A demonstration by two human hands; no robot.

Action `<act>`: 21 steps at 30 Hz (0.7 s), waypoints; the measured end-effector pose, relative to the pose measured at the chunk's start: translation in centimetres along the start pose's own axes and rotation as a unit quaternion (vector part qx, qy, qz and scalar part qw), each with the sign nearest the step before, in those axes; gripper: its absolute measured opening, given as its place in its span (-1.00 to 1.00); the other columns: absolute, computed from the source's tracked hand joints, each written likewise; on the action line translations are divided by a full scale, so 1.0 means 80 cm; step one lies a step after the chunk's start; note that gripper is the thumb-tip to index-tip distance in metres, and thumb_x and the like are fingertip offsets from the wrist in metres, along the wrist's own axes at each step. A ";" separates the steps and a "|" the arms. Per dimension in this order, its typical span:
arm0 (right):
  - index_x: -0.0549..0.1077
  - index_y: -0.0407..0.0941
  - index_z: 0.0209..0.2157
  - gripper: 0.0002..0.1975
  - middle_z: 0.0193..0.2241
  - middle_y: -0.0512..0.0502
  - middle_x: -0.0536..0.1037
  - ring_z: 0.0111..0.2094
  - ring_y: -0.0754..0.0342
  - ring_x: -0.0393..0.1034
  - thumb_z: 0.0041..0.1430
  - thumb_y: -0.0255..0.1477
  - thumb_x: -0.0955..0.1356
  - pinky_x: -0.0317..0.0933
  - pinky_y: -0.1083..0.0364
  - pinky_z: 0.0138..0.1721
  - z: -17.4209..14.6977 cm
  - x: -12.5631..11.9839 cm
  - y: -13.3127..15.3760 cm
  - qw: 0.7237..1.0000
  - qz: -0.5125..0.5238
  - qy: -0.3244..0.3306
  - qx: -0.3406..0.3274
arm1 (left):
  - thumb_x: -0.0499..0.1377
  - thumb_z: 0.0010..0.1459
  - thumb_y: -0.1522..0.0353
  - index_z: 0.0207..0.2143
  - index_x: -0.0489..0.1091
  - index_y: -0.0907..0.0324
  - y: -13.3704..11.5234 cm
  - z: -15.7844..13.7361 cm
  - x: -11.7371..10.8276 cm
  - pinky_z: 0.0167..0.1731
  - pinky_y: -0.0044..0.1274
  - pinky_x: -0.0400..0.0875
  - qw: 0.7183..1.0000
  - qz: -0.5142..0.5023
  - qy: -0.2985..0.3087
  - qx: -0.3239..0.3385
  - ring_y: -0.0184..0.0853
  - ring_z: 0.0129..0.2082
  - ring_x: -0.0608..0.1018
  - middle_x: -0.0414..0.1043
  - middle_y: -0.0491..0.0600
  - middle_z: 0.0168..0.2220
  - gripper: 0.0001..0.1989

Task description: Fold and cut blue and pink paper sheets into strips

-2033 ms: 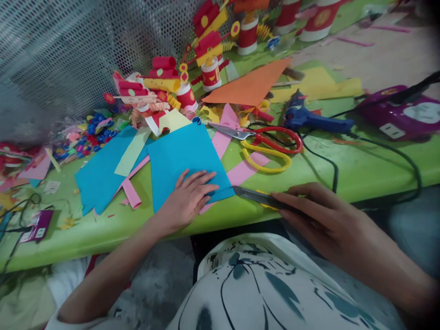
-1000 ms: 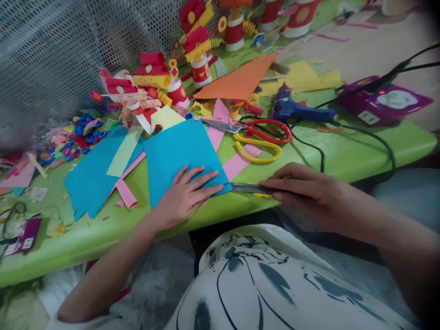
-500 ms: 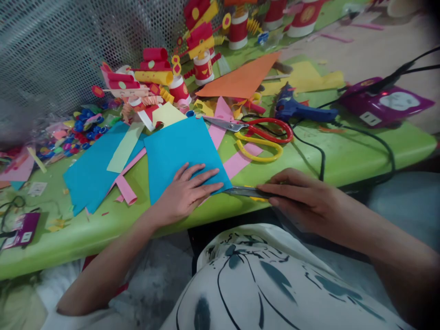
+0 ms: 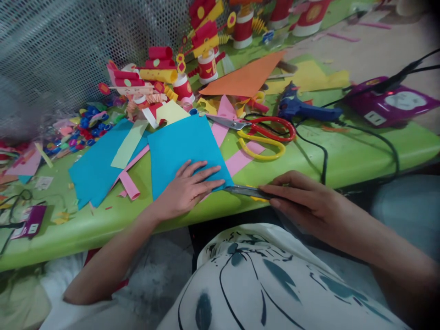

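Note:
My left hand (image 4: 184, 188) lies flat with fingers spread over a blue sheet of paper (image 4: 185, 142), near its lower right corner. In my right hand (image 4: 305, 201) is a slim grey metal tool with a narrow blade-like end (image 4: 244, 190), pinched between thumb and fingers. Its tip meets the blue sheet's lower right corner at the table edge; my fingers hide its other end, so its exact kind is unclear. Scissors (image 4: 259, 133) with one red and one yellow handle lie partly open beyond my hands, beside the blue sheet.
A blue glue gun (image 4: 302, 107) and a purple power strip (image 4: 388, 101) with black cords lie at the right. Red-and-white paper figures (image 4: 208, 66) stand at the back. Another blue sheet (image 4: 99, 165), pink strips, orange paper (image 4: 244, 75) and colourful caps (image 4: 82, 130) cover the green table.
The view has shifted slightly, so the table's contents appear a little further right. Both hands keep nearly the same pose on the blue sheet and the metal tool.

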State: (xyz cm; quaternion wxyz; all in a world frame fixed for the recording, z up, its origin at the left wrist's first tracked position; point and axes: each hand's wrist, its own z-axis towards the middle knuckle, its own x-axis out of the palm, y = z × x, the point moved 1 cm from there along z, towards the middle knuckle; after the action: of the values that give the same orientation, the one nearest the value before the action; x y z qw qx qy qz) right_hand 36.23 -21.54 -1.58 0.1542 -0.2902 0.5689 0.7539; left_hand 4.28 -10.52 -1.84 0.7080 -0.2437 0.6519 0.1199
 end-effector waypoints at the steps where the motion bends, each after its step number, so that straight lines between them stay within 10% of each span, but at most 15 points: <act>1: 0.64 0.03 0.17 -0.63 -0.02 -0.21 0.61 -0.16 -0.01 0.63 0.47 -0.19 0.36 0.57 0.03 -0.20 -0.002 0.001 0.000 1.000 -0.001 -0.003 0.002 | -0.06 0.63 0.23 0.40 0.42 -0.20 0.000 0.000 0.000 0.55 -0.08 -0.01 1.000 0.000 0.002 -0.001 -0.13 0.54 0.24 0.29 -0.16 0.52 -0.54; 21: 0.55 0.19 0.26 -0.62 0.00 -0.10 0.56 -0.11 0.06 0.57 0.48 -0.31 0.37 0.49 0.07 -0.17 -0.023 -0.014 -0.026 0.996 -0.074 -0.043 -0.036 | -0.10 0.59 0.37 0.38 0.25 -0.03 -0.037 0.022 -0.011 0.57 0.15 -0.23 0.980 -0.166 0.014 -0.108 -0.12 0.61 0.13 0.23 0.03 0.55 -0.58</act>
State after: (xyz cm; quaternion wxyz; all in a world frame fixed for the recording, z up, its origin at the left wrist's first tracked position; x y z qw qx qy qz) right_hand 38.77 -22.53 -2.86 0.2234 -0.3044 0.5111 0.7722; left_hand 7.14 -12.03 -0.38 0.6781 -0.4257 0.5954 0.0668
